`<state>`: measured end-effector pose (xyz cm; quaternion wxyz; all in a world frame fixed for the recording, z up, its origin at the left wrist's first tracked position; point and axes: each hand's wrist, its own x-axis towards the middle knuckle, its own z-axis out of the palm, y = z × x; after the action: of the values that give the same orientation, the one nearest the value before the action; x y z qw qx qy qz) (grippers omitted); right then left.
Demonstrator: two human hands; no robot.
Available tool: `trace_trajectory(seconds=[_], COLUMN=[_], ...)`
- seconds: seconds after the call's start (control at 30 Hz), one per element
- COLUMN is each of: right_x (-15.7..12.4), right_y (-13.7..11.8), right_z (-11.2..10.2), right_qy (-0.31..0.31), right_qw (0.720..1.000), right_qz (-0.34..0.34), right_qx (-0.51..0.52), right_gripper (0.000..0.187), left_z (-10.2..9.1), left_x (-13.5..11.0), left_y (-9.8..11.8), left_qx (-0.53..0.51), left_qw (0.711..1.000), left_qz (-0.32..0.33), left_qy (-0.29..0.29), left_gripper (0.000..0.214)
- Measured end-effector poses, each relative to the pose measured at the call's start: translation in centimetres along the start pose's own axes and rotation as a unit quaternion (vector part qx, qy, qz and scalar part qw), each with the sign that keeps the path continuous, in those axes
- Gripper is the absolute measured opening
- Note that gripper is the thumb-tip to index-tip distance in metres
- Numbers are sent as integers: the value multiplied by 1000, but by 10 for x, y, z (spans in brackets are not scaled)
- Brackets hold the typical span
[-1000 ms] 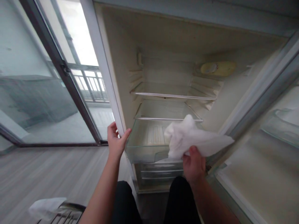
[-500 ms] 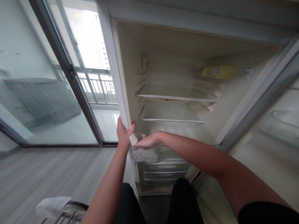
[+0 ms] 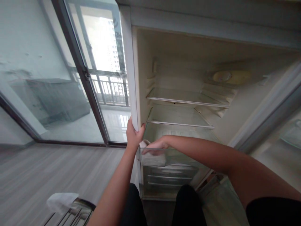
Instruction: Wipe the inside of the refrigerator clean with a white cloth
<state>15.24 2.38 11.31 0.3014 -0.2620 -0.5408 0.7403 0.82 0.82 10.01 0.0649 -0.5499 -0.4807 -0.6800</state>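
My left hand (image 3: 135, 133) is wrapped round the left side edge of an open fridge (image 3: 134, 78), thumb on the inner side. Just to its right, my right hand (image 3: 156, 146) reaches down behind the clear front of a drawer (image 3: 181, 158) low in the main compartment. A white cloth (image 3: 154, 160) is bunched under and around the fingers of that hand, pressed at the drawer's left front corner. It shows partly through the clear front.
Glass shelves (image 3: 185, 100) cross the compartment above my hands, and a yellowish lamp cover (image 3: 231, 77) sits on the right wall. More drawers (image 3: 169, 180) lie below. The fridge door (image 3: 270, 141) stands open at right. A metal rack (image 3: 72, 213) with a white bag (image 3: 61, 201) is at lower left.
The view has turned slightly left, so everything sits further right. My left hand keeps its hold on the fridge edge. My right hand stays with the cloth at the drawer's left corner.
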Motion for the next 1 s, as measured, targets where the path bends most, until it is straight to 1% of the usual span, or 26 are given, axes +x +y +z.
trace_trajectory(seconds=[0.07, 0.1, 0.17, 0.23, 0.33, 0.37, 0.4, 0.43, 0.47, 0.5, 0.53, 0.57, 0.6, 0.63, 0.67, 0.73, 0.8, 0.83, 0.87, 0.9, 0.93, 1.0], right_x=[-11, -15, -23, -28, -34, -37, -41, -45, -50, -55, -62, -71, -80, -90, -101, -121, -138, -145, -150, -154, -156, -158], right_y=[-9, -14, -22, -28, -32, -33, -33, -34, -35, -36, -37, -38, -40, -42, -44, -51, -59, -62, -66, -69, -72, -79], right_z=[-8, -13, -23, -33, -48, -54, -60, -66, -74, -83, -93, -104, -115, -127, -137, -153, -162, -163, -163, -162, -159, -152], right_qy=[-36, -42, -18, 9, 36, 66, 114, 182, 257, 328, 384, 415, 421, 402, 361, 241, 117, 75, 56, 56, 66, 86], right_qw=[996, 992, 985, 982, 984, 983, 978, 968, 951, 928, 901, 875, 851, 830, 810, 769, 716, 688, 666, 648, 637, 638], right_qz=[73, 112, 168, 185, 172, 171, 174, 170, 170, 177, 200, 243, 298, 361, 426, 521, 580, 598, 608, 615, 620, 626], right_qx=[-29, -41, -43, -31, 7, 17, 21, 16, 5, -11, -34, -62, -96, -135, -180, -283, -372, -404, -429, -445, -452, -440], right_gripper=[41, 40, 39, 42, 45, 43, 37, 28, 21, 20, 24, 25, 23, 21, 19, 17, 19, 21, 22, 23, 24, 28], left_z=[0, 0, 0, 0, 1, 1, 1, 1, 1, 1, 1, 1, 1, 1, 1, 1, 2, 2, 2, 3, 3, 3], left_x=[0, 0, -1, -1, -1, -1, -1, -1, -1, -1, -1, 0, 0, 0, 0, 0, 0, 0, 0, 0, 0, 0], left_y=[1, 1, 2, 2, 1, 1, 1, 1, 1, 1, 1, 1, 1, 1, 1, 0, 0, 1, 1, 1, 1, 1], left_qx=[-4, -6, -11, -15, -14, -12, -10, -10, -11, -12, -14, -16, -18, -19, -18, -13, -7, -7, -9, -12, -16, -24], left_qw=[1000, 1000, 1000, 1000, 1000, 1000, 1000, 1000, 1000, 1000, 1000, 1000, 1000, 1000, 1000, 1000, 1000, 1000, 1000, 1000, 1000, 1000], left_qz=[0, -2, -7, -10, -9, -10, -11, -13, -15, -16, -17, -18, -17, -16, -16, -19, -22, -21, -18, -12, -7, -1], left_qy=[0, -1, 0, 0, 2, 2, 2, 1, 0, -1, -1, -1, -2, -4, -5, -9, -10, -9, -6, -3, 1, 2], left_gripper=[66, 66, 66, 64, 66, 67, 68, 69, 69, 69, 69, 69, 69, 69, 69, 71, 72, 72, 71, 70, 70, 71])
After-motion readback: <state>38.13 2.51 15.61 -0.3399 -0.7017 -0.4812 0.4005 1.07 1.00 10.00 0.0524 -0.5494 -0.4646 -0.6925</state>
